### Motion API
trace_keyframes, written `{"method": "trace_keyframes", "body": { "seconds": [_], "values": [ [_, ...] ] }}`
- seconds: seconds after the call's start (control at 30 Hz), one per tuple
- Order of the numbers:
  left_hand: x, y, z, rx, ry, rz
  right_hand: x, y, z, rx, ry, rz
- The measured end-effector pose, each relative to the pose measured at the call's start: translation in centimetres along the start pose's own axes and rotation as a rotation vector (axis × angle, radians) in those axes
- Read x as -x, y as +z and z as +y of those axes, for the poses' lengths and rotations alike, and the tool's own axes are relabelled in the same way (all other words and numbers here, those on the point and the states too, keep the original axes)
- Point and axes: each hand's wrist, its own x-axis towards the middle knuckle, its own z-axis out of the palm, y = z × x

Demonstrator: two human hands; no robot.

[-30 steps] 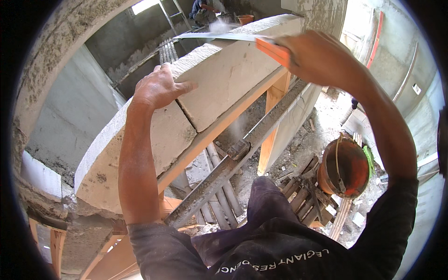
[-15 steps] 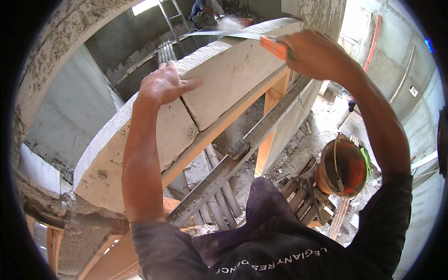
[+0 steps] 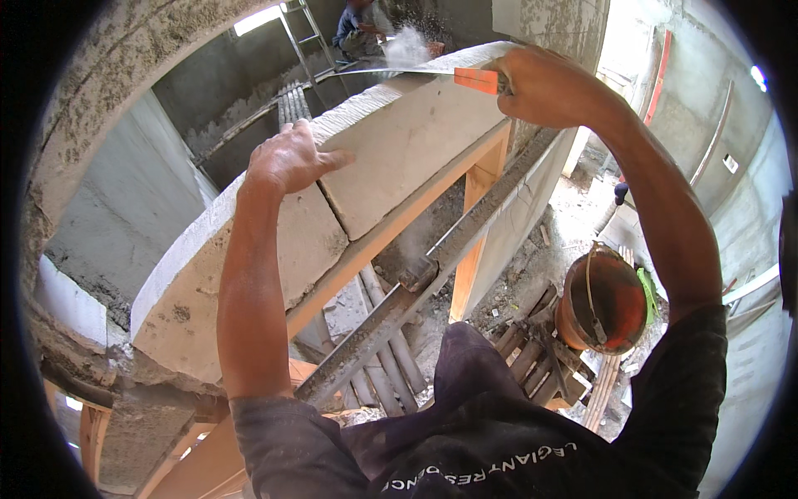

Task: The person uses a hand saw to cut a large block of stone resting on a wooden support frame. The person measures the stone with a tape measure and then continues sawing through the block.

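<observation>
Head view: saw at the top edge of the right block

On my remote feed, the right hand (image 3: 540,90) is clamped on the handle of the orange-handled saw (image 3: 467,77). The saw extends leftward along the curved top edge of the right block (image 3: 420,145); I cannot confirm blade contact. The left hand (image 3: 285,160) rests on that edge near the left block (image 3: 295,245), thumb spread apart from fingers. Both blocks stand along the upper edge of the form (image 3: 449,176). I judge the step to be trimming. The next stroke calls for an even blade, the left hand braced and kept clear.
</observation>
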Motion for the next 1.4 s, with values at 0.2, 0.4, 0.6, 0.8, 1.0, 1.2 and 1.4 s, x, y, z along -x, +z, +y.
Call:
{"method": "trace_keyframes", "body": {
  "seconds": [0.2,0.4,0.6,0.8,1.0,1.2,1.4],
  "values": [
    [0.6,0.9,-0.8,0.016,-0.025,0.008,11.5,-3.5,-1.7,-0.071,0.069,0.034],
    [-0.4,0.3,0.5,0.013,-0.017,-0.064,2.1,-0.2,-0.2,0.059,0.197,-0.158],
    [0.0,0.2,0.1,0.042,-0.023,-0.022,2.1,2.1,1.3,0.087,-0.030,0.060],
    [0.9,0.7,-0.6,-0.001,-0.015,0.032,13.2,-5.2,-0.5,-0.113,0.148,-0.045],
    [0.3,-0.4,1.0,0.019,-0.045,-0.113,2.2,-0.7,3.4,-0.136,0.128,-0.131],
    [-0.4,-0.3,-0.7,0.058,-0.019,-0.122,-2.1,2.6,2.0,0.061,-0.055,0.060],
    [-4.4,0.3,1.8,0.148,0.067,-0.005,8.7,-1.8,-1.2,0.030,0.071,-0.017]
  ]
}}
